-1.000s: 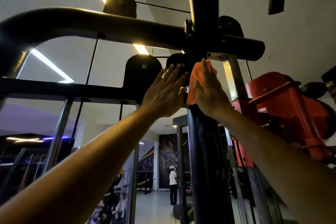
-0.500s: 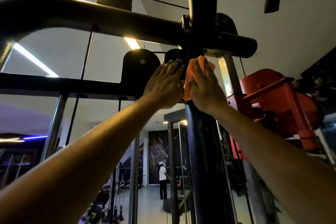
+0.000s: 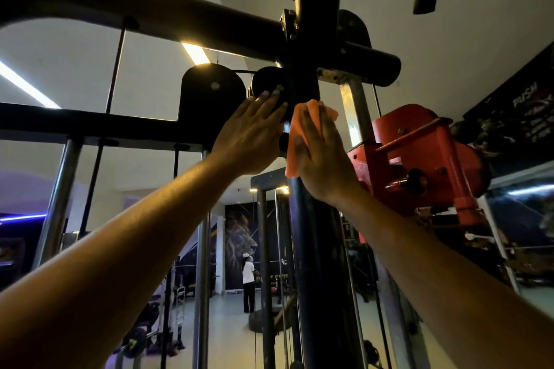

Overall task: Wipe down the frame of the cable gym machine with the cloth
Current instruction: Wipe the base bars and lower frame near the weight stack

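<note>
An orange cloth [image 3: 296,141] is pressed flat against the black upright post [image 3: 314,249] of the cable machine frame by the right hand [image 3: 322,159], its fingers straight and laid over the fabric, just below the junction with the thick crossbar [image 3: 150,9]. The left hand [image 3: 251,138] is laid open beside it, fingers extended against a dark pulley housing [image 3: 266,81]. A red carriage [image 3: 419,153] is mounted just right of the post.

Both forearms are bare, no sleeves, with short, pale fingernails.
</note>
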Tool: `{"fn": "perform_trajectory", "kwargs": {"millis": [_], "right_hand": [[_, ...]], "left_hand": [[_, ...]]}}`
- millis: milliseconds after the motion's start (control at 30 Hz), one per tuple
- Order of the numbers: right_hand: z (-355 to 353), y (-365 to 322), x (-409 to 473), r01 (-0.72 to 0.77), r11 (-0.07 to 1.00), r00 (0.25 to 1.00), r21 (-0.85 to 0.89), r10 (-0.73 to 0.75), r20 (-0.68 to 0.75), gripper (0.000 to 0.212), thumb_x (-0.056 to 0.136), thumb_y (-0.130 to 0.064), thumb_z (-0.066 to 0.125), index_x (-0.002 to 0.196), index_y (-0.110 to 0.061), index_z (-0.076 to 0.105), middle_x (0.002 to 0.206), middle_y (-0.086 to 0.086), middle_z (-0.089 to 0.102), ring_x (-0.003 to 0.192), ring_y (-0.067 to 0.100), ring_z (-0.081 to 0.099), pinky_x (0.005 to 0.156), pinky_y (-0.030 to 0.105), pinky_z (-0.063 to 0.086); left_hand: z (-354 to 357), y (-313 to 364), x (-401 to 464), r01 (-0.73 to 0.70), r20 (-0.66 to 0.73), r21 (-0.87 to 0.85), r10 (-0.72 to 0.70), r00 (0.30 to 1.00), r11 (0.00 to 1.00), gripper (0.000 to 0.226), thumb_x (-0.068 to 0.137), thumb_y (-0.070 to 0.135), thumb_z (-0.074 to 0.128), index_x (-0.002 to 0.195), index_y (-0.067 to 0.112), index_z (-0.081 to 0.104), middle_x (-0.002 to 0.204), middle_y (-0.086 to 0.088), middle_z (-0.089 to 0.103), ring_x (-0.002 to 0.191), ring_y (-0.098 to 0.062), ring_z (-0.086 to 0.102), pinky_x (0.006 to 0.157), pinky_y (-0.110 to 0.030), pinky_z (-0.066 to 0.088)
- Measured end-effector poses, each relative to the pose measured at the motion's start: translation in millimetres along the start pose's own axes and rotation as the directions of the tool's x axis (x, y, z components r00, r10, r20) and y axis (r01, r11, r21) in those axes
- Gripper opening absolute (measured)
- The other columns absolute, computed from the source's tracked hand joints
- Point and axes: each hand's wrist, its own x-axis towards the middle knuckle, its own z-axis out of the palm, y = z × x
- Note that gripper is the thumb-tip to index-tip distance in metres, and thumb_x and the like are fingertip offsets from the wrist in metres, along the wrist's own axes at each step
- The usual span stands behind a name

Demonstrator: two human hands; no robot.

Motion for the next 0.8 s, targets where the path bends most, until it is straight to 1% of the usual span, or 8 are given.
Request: {"fn": "perform_trajectory", "kwargs": {"millis": [167, 300, 400, 500, 600, 667, 700, 800], "right_hand": [[6, 5, -77, -0.041, 0.999, 0.999, 0.009, 0.041, 0.03, 0.068, 0.112, -0.055, 0.022, 0.173, -0.041, -0.002, 0.181, -0.007, -0.017, 0.168, 0.021, -0.007, 0.134, 0.051, 0.013], [-7, 3, -29, -0.045, 0.999, 0.997, 0.024, 0.044, 0.069, 0.07, 0.109, -0.063, 0.016, 0.173, -0.042, -0.002, 0.181, -0.005, -0.017, 0.169, 0.03, 0.0, 0.13, 0.065, 0.026], [-1, -7, -21, -0.037, 0.999, 0.999, -0.009, 0.037, -0.012, 0.072, 0.11, -0.061, 0.017, 0.175, -0.031, 0.008, 0.183, 0.005, -0.009, 0.168, 0.035, 0.003, 0.131, 0.063, 0.026], [15, -4, -71, -0.035, 0.998, 0.996, -0.048, 0.032, -0.08, 0.068, 0.114, -0.057, 0.016, 0.175, -0.029, 0.01, 0.183, 0.005, -0.007, 0.168, 0.031, 0.004, 0.13, 0.062, 0.027], [24, 1, -130, -0.042, 0.998, 0.996, -0.037, 0.039, -0.08, 0.062, 0.116, -0.054, 0.02, 0.175, -0.034, 0.011, 0.181, -0.006, -0.015, 0.169, 0.025, 0.0, 0.126, 0.064, 0.036], [22, 4, -132, -0.052, 0.998, 0.998, -0.027, 0.05, -0.049, 0.062, 0.116, -0.052, 0.023, 0.174, -0.038, 0.009, 0.179, -0.011, -0.018, 0.169, 0.023, -0.005, 0.125, 0.065, 0.037], [18, 3, -120, -0.052, 0.998, 0.998, -0.02, 0.051, -0.045, 0.063, 0.115, -0.051, 0.024, 0.174, -0.038, 0.008, 0.18, -0.009, -0.018, 0.168, 0.023, -0.008, 0.126, 0.065, 0.035], [8, -3, -74, -0.078, 0.997, 0.996, 0.019, 0.079, -0.036, 0.066, 0.112, -0.05, 0.023, 0.175, -0.034, 0.011, 0.183, 0.003, -0.009, 0.168, 0.028, -0.005, 0.133, 0.062, 0.02]], "left_hand": [[1, 6, -24, -0.077, -0.012, -0.022, 0.077, 0.997, 0.997, 0.058, 0.114, 0.03, 0.041, 0.169, 0.022, 0.027, 0.18, -0.008, 0.01, 0.167, -0.026, 0.004, 0.133, -0.044, 0.0], [7, 8, -37, -0.094, -0.074, -0.15, 0.083, 0.994, 0.984, 0.054, 0.11, 0.022, 0.048, 0.163, 0.017, 0.043, 0.17, -0.011, 0.039, 0.161, -0.03, 0.03, 0.134, -0.053, 0.016], [15, 13, -47, -0.046, -0.144, -0.266, 0.008, 0.989, 0.963, 0.05, 0.107, 0.026, 0.038, 0.152, 0.014, 0.056, 0.159, -0.01, 0.055, 0.154, -0.029, 0.043, 0.131, -0.053, 0.024], [18, 23, -67, -0.081, -0.293, -0.323, -0.018, 0.956, 0.943, 0.039, 0.105, 0.014, 0.051, 0.142, 0.007, 0.063, 0.141, -0.015, 0.064, 0.133, -0.031, 0.057, 0.112, -0.039, 0.043], [21, 28, -91, -0.162, -0.414, -0.249, 0.046, 0.909, 0.955, 0.029, 0.1, 0.005, 0.061, 0.128, 0.004, 0.067, 0.125, -0.017, 0.067, 0.114, -0.027, 0.06, 0.094, -0.03, 0.043], [23, 33, -99, -0.154, -0.356, -0.361, 0.017, 0.934, 0.92, 0.024, 0.104, 0.007, 0.057, 0.126, 0.006, 0.065, 0.121, -0.014, 0.067, 0.105, -0.022, 0.063, 0.084, -0.029, 0.051], [23, 35, -98, -0.103, -0.295, -0.453, -0.04, 0.955, 0.886, 0.022, 0.107, 0.011, 0.054, 0.126, 0.007, 0.065, 0.12, -0.012, 0.068, 0.103, -0.02, 0.065, 0.08, -0.029, 0.055], [19, 43, -84, 0.202, 0.007, -0.664, -0.264, 0.965, 0.72, 0.027, 0.114, 0.022, 0.048, 0.135, 0.014, 0.062, 0.129, -0.008, 0.069, 0.108, -0.019, 0.064, 0.078, -0.021, 0.047]]}}
